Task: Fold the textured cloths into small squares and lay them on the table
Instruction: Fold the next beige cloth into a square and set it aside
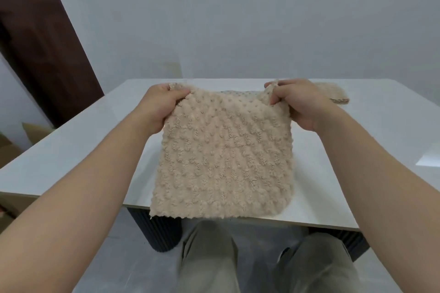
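Both of your hands are raised at mid-frame, each clamped on a top corner of the beige textured cloth (pixel 223 157). Your left hand (pixel 158 104) pinches the left corner, thumb pressed over the fabric. Your right hand (pixel 302 104) grips the right corner with its fingers curled around it. The cloth hangs spread between them as a flat square over the white table (pixel 71 150), and its lower edge overlaps the table's near edge in the picture. You cannot tell whether it touches the tabletop. Right of centre, just behind your right hand, a second beige cloth (pixel 338 96) lies on the table, partly hidden. Your trousers (pixel 209 257) fill the bottom, a dark ribbed table leg (pixel 162 233) stands beside them, and a brown door (pixel 40 43) occupies the upper left.
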A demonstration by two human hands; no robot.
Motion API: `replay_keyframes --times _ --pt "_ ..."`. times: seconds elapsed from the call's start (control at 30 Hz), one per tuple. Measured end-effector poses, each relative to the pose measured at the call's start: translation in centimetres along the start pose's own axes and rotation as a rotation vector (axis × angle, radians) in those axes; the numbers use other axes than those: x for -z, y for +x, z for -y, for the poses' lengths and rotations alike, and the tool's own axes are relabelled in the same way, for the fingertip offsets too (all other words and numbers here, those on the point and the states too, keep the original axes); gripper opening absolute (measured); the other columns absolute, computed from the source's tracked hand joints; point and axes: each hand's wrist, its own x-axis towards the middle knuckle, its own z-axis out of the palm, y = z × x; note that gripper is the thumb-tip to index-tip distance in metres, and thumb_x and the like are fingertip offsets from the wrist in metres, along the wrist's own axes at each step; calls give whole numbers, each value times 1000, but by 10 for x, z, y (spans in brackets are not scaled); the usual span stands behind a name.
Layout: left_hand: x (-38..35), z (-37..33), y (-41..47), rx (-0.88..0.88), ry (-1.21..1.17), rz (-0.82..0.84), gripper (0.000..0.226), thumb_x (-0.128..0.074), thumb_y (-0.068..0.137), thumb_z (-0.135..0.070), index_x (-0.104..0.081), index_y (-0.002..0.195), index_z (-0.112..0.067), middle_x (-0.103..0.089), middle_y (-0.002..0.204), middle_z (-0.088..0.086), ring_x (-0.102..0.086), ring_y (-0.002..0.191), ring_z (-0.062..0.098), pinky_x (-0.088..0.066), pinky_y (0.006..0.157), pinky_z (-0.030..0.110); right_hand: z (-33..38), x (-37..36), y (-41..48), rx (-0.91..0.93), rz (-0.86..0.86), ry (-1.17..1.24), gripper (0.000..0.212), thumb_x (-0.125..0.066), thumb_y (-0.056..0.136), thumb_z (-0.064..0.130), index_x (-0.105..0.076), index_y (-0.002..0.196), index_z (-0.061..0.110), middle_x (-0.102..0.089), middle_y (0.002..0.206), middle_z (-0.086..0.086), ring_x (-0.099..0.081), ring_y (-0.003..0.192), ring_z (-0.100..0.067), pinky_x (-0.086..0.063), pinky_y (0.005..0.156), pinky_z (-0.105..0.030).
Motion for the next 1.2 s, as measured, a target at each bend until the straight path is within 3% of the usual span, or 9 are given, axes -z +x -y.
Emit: replay_keyframes --times 0.13,0.3,0.37,0.53,0.7,0.8,0.9,1.07,1.2 --pt "1 20 22 -53 236 -65 14 -73 93 -21 -72 94 -7 -73 83 4 -68 66 13 -54 59 23 -15 -3 14 37 -44 -260 7 -64 71 -6 -64 78 -3 -57 76 -12 -53 70 -24 -45 65 -38" --pt "-2 32 31 -132 388 -79 6 -82 83 -19 -78 86 -21 -74 90 -4 -66 83 8 -53 74 22 -32 -5 31 39 -128 -399 11 -64 73 -4 -62 79 -13 -48 68 -10 -38 61 -22 -30 52 -29" --pt "-3 34 34 -137 408 -101 9 -85 80 -19 -77 83 -24 -72 83 -6 -64 76 6 -50 66 21 -39 -5 40 42 -175 -400 20 -63 72 -3 -61 86 -16 -47 67 -9 -37 64 -21 -28 54 -33" --pt "-4 40 35 -165 352 -127 12 -83 81 -10 -76 83 -18 -72 75 1 -66 54 13 -56 59 28 -48 -3 46 82 -250 -425 17 -64 72 5 -69 85 -5 -53 67 -9 -43 59 -20 -34 54 -33" --pt "-2 52 10 -220 304 -157 6 -83 77 -22 -79 81 -25 -77 84 1 -76 85 25 -61 87 47 -48 -4 26 145 -221 -365 17 -55 75 -7 -66 80 5 -73 76 -15 -72 65 -30 -58 60 -45" --pt "0 67 -16 -224 359 -168 6 -81 81 -20 -77 83 -25 -76 84 -4 -73 83 18 -60 84 40 -60 -5 0 190 -208 -426 21 -55 80 -3 -67 83 15 -74 85 -9 -74 78 -26 -61 71 -45" --pt "3 85 -46 -231 443 -145 14 -79 81 -14 -75 81 -28 -73 79 -10 -63 69 4 -50 69 23 -78 -8 -31 182 -201 -486 20 -59 81 5 -67 82 24 -71 80 6 -65 70 -12 -50 60 -28" --pt "6 112 -82 -334 628 -97 28 -73 77 -2 -70 80 -30 -69 93 -14 -64 90 2 -49 80 14 -109 -14 -66 199 -217 -571 17 -62 80 11 -63 84 27 -65 84 11 -60 78 -7 -41 63 -23" --pt "5 125 -97 -374 670 -81 27 -72 78 1 -68 81 -25 -67 95 -13 -60 94 -4 -40 76 0 -129 -16 -83 250 -210 -601 16 -63 82 14 -60 89 28 -60 90 12 -55 86 -3 -37 68 -15"
